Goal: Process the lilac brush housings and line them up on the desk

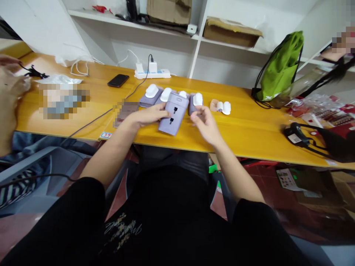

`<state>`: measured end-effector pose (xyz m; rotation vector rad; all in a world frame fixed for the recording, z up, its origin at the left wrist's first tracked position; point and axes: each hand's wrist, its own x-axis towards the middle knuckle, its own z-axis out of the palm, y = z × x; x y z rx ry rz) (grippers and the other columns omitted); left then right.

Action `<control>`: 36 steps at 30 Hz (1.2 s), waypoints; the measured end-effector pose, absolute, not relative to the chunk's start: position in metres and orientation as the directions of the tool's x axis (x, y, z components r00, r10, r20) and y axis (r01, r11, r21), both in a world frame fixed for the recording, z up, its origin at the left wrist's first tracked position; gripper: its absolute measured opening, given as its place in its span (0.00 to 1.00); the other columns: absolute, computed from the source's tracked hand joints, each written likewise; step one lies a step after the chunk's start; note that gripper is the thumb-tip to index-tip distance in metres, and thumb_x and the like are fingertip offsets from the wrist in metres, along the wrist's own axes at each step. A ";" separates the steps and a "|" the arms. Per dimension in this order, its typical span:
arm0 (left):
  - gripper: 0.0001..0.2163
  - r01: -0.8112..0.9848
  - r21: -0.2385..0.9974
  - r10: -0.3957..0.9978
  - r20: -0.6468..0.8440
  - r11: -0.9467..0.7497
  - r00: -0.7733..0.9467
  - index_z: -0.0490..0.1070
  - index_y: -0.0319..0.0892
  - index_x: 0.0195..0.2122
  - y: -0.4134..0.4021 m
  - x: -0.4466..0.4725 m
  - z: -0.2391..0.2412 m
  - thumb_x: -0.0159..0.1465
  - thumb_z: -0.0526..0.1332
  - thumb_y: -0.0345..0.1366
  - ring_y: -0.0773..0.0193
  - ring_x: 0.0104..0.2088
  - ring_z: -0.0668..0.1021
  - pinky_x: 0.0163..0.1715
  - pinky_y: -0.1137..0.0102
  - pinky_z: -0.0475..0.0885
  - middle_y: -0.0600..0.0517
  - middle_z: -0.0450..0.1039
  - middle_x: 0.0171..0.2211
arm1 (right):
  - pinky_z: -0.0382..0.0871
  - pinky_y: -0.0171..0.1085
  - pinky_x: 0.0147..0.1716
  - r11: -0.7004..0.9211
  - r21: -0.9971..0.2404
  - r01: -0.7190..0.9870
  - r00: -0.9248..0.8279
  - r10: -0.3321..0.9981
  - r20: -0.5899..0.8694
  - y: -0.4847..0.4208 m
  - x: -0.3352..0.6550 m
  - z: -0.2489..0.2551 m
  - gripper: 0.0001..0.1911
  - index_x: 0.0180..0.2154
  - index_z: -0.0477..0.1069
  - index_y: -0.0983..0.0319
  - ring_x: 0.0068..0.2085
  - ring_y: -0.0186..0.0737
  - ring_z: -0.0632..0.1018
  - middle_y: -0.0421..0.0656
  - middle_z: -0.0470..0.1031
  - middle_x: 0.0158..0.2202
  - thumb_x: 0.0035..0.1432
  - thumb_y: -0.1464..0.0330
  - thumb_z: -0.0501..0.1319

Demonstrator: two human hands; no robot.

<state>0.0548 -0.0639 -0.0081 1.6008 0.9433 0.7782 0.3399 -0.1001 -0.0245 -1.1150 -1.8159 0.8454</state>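
Note:
My left hand grips the left side of a lavender rectangular device with two dark slots on its face, held tilted just above the orange table. My right hand hovers at the device's right, fingers curled in a loose pinch below a white cap; whether they hold anything is unclear. Behind the device lie more lavender units topped with white caps.
A roll of tape and a white cap lie to the right. A black phone, a white power strip and cables sit at the back. Green bag and black strap gear at right. Another person's hand at far left.

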 end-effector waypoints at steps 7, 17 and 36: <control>0.25 0.443 0.782 0.695 -0.018 -0.438 0.719 0.82 0.50 0.55 -0.020 0.056 0.014 0.55 0.75 0.46 0.47 0.45 0.85 0.52 0.51 0.83 0.50 0.83 0.44 | 0.89 0.55 0.49 0.265 -0.888 0.375 -0.464 0.883 0.067 -0.064 0.366 0.015 0.31 0.47 0.80 0.55 0.48 0.53 0.84 0.47 0.83 0.44 0.57 0.40 0.79; 0.34 0.597 0.532 0.629 -0.147 -0.601 0.764 0.83 0.46 0.65 -0.034 0.078 0.042 0.56 0.68 0.47 0.47 0.53 0.83 0.55 0.58 0.75 0.47 0.86 0.56 | 0.71 0.46 0.39 0.405 -0.713 0.571 -0.510 0.856 0.078 -0.071 0.369 -0.002 0.19 0.37 0.72 0.56 0.37 0.44 0.76 0.41 0.76 0.35 0.54 0.55 0.76; 0.33 0.630 0.487 0.651 -0.152 -0.605 0.743 0.84 0.50 0.66 -0.054 0.076 0.042 0.57 0.70 0.48 0.51 0.48 0.85 0.49 0.63 0.74 0.50 0.88 0.55 | 0.62 0.42 0.37 0.577 -0.588 0.567 -0.601 0.778 0.183 -0.080 0.366 -0.004 0.16 0.39 0.73 0.57 0.35 0.42 0.70 0.38 0.72 0.33 0.53 0.58 0.72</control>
